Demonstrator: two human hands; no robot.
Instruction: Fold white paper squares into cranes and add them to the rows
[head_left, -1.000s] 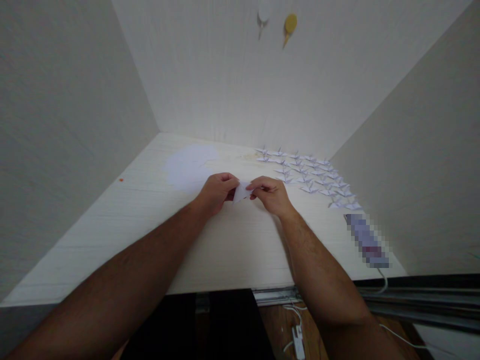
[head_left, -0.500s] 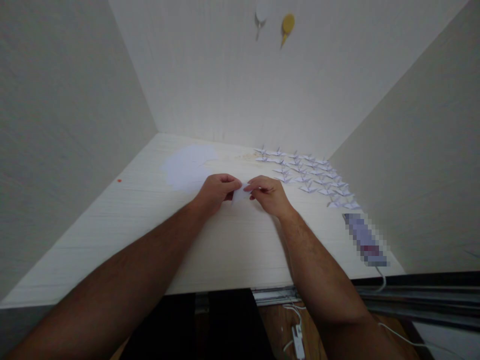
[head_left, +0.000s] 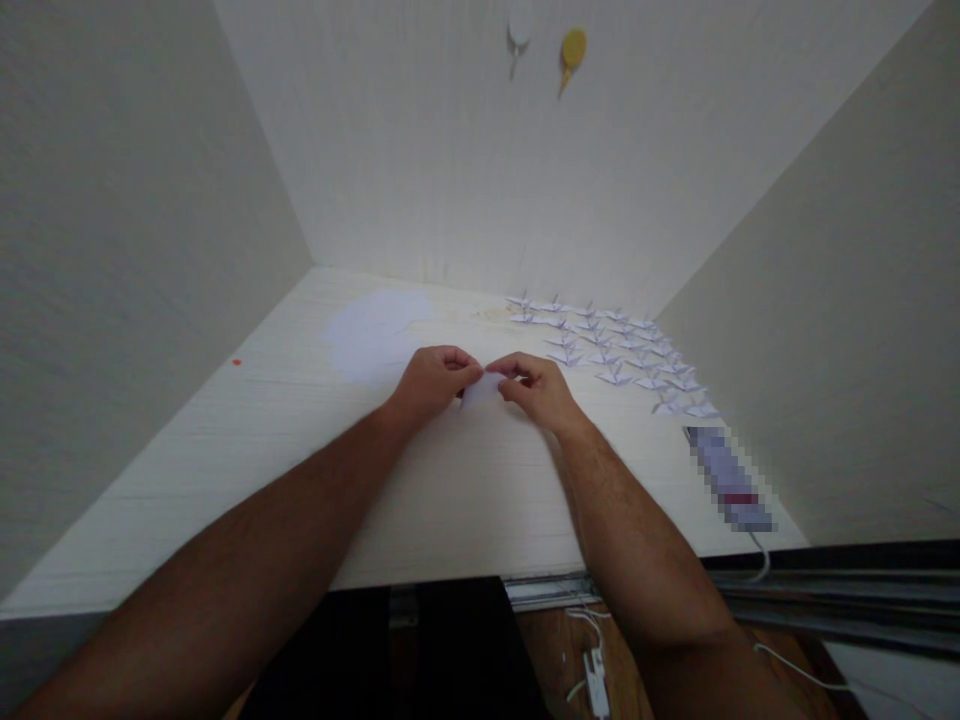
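Note:
A small piece of white paper is held between my two hands above the middle of the pale table. Thumb and forefinger of my left hand pinch its left side. My right hand grips the paper's upper right edge, forefinger reaching toward the left fingertips and thumb below. Its folds are too blurred to make out. To the right, several folded white paper cranes stand in rows on the table.
White paper sheets lie spread at the back left. A blurred-out phone-like device with a cable rests at the right edge. Walls enclose three sides; a yellow hook and a white hook hang at the back. A power strip lies below.
My right forefinger has shifted up and left along the paper's top edge, closer to the left fingertips, and the right thumb has dropped slightly. The left hand has hardly moved.

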